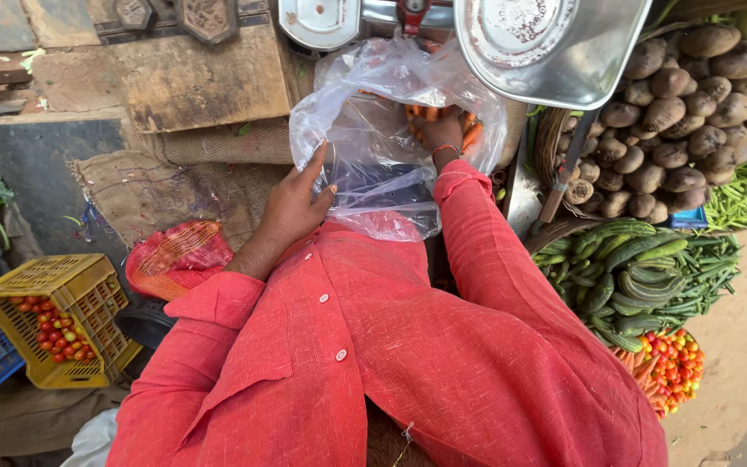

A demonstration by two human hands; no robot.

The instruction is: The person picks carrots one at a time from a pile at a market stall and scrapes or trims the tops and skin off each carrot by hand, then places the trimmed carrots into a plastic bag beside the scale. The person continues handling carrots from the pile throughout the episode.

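Bagging step, looks like: left hand (300, 195) pinches the clear plastic bag (373, 164) open at its near edge, right hand (443, 130) clamped on carrots (469, 134) inside. Releasing them probably needs that mouth held wide.

Right hand's fingers (432, 130) behind filmy bag (365, 147)

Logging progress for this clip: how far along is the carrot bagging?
Done: the clear plastic bag is open and carrots show orange through it. In hand: the left hand holds the bag's near edge while the right hand is inside, fingers around carrots. Left: the bag is still open, not tied, and the metal scale pan above looks empty.
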